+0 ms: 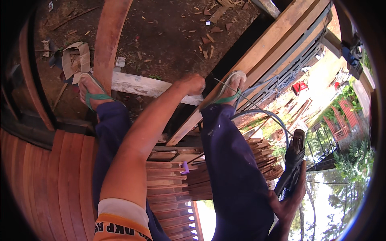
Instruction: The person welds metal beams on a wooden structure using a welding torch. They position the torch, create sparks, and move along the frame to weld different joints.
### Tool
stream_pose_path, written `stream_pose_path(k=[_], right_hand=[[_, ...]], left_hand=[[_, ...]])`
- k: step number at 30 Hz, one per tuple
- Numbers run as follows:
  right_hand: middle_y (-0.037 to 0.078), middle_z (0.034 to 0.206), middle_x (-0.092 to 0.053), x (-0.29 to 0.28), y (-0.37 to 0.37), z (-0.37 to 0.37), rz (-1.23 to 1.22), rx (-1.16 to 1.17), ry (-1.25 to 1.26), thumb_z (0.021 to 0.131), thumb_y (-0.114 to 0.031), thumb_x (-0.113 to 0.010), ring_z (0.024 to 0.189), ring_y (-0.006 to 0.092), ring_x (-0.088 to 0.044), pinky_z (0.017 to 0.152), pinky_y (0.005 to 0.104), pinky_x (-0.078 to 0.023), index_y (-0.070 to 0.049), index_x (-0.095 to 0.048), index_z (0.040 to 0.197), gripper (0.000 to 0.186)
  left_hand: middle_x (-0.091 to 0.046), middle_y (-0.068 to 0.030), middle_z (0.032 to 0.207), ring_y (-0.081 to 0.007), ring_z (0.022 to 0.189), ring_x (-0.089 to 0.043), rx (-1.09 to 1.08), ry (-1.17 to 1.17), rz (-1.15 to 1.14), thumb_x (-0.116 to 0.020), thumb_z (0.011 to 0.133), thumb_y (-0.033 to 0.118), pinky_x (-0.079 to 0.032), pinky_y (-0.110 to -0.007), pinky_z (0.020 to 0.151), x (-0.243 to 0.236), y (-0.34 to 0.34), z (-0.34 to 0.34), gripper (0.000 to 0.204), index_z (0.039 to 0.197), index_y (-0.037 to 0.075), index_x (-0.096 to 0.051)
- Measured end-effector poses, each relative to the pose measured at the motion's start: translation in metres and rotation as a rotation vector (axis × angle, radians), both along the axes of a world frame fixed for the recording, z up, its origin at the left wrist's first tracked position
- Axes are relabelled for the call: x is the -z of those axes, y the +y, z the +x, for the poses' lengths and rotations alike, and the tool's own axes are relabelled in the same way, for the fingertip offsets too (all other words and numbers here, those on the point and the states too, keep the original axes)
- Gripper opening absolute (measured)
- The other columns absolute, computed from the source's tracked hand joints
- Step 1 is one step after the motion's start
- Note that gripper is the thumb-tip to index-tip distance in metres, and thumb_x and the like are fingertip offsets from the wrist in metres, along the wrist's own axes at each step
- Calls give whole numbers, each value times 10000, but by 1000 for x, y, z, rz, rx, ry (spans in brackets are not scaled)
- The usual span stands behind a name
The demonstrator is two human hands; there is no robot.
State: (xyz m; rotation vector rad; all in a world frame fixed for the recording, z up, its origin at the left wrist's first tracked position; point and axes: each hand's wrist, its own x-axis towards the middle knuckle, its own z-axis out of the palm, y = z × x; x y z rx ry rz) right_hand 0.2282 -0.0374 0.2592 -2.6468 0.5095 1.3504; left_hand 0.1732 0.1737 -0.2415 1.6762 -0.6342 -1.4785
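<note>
Whitish beam, 10 o'clock. Black welding electrode holder, 4 o'clock: likely stiff, moderately heavy; best held low, where the right hand grips it. Left hand, 12 o'clock: clenched. Electrode rod, 3 o'clock: slim, probably light.

- Between left beam and right beam: crosspiece.
- Over crosspiece's right end: left hand.
- On right beam: right foot.
- By left beam's near end, just left of crosspiece: left foot.
- In right hand, right of both legs: rod holder.
- From holder toward left hand: rod.
- Left of left beam, on ground: cardboard.
</note>
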Motion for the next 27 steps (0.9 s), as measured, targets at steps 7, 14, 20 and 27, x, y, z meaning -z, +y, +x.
stream_pose_path(k=[7, 14, 20, 27], right_hand=[[297, 1465, -537, 8, -11, -3, 27, -105, -74, 804, -563, -845, 1283, 395, -609, 1041, 472, -493, 92, -284, 1639, 1201], [317, 1526, -505, 7, -10, 5, 32, 63, -73, 824, -557, -832, 1382, 391, -559, 1143, 484, -436, 79, -253, 1657, 1198], [316, 1514, -515, 12, -10, 4, 19, 108, -37, 819, -584, -826, 1377, 393, -561, 1142, 485, -435, 83, -248, 1656, 1217], [284, 1404, -538, 15, -10, 6, 35, 98, -46, 804, -567, -833, 1282, 358, -562, 1066, 459, -444, 91, -252, 1650, 1219]], left_hand=[[-773, -213, 1062, -420, 1006, -745, 152, 57, 71, -708, 808, 213, -599, -504, 901, 17, -15, 17, 256, 968, 49, -821], [-779, -204, 1041, -391, 1033, -745, -23, 114, 63, -748, 864, 265, -608, -487, 884, 36, -9, 2, 263, 1004, 48, -801], [-777, -215, 1049, -387, 1031, -752, -22, 190, 96, -833, 770, 117, -608, -466, 879, 39, -18, -6, 264, 1025, 54, -805], [-777, -237, 1038, -385, 971, -764, 28, 178, 200, -851, 729, 77, -613, -451, 858, 33, -24, -4, 302, 1012, -11, -795]])
